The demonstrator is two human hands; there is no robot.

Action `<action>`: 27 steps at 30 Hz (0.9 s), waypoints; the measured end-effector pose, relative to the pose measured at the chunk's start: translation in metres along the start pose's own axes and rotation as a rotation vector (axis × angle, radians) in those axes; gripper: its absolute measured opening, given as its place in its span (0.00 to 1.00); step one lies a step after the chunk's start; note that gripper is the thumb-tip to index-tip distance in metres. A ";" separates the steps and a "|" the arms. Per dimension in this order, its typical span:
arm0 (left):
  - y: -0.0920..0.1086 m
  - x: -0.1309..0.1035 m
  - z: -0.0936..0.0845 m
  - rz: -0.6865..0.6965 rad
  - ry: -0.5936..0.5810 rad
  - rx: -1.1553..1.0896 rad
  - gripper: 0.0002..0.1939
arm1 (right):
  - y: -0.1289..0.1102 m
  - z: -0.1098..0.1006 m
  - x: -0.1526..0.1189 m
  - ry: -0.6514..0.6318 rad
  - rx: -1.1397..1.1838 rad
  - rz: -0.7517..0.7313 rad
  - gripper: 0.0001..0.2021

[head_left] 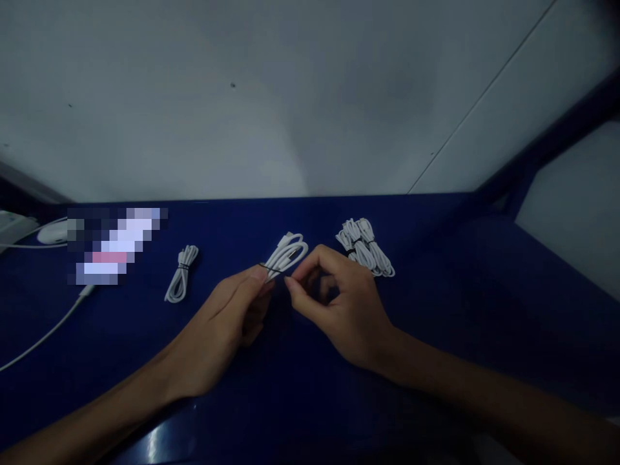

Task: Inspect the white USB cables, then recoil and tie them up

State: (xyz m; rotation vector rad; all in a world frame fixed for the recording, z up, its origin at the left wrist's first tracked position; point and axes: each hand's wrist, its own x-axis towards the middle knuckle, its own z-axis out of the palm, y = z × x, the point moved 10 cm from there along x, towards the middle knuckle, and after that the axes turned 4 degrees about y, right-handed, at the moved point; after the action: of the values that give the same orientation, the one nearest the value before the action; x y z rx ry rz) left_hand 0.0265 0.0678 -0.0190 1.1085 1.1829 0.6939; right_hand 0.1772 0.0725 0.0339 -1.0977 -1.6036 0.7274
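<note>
Between my hands is a coiled white cable (289,250), held up above the blue table (290,400). My left hand (227,316) pinches its lower end between thumb and fingers. A thin black tie (275,268) crosses the coil. The thumb and index finger of my right hand (351,303) are pinched together at the tie's right end. To the left, one white cable bundle (180,278) with a black tie lies on the table. Several tied white cables (361,245) lie in a pile just beyond my right hand.
A blurred-out bright device (119,242) lies at the left, with a white cord (53,336) running from it toward the near left. Behind it is a white rounded object (52,232). A pale wall panel (217,116) rises along the table's back edge.
</note>
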 end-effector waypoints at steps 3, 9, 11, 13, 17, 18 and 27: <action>-0.004 -0.003 0.000 -0.028 -0.009 -0.007 0.26 | -0.005 0.000 -0.001 0.001 -0.037 -0.048 0.08; 0.003 0.000 0.003 0.037 -0.027 -0.032 0.26 | -0.016 0.001 -0.004 -0.016 -0.140 -0.152 0.07; 0.003 0.003 0.003 0.044 -0.027 -0.062 0.27 | -0.016 0.002 -0.005 -0.034 -0.129 -0.158 0.07; 0.003 0.005 0.003 0.051 -0.046 -0.094 0.28 | -0.014 0.003 -0.005 -0.055 -0.074 -0.139 0.07; 0.004 0.008 0.005 0.051 -0.082 -0.161 0.32 | -0.006 0.004 -0.002 -0.094 0.082 -0.056 0.06; 0.004 0.008 0.005 0.046 -0.088 -0.166 0.32 | -0.005 0.004 -0.001 -0.101 0.118 -0.039 0.06; 0.000 0.005 0.022 0.025 -0.372 -0.201 0.30 | -0.014 0.003 0.009 -0.290 0.243 -0.065 0.16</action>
State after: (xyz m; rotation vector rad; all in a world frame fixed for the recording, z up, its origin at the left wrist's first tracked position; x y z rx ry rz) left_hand 0.0485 0.0655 -0.0208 1.0299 0.7667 0.5805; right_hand 0.1699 0.0754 0.0484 -0.7873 -1.7287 1.0449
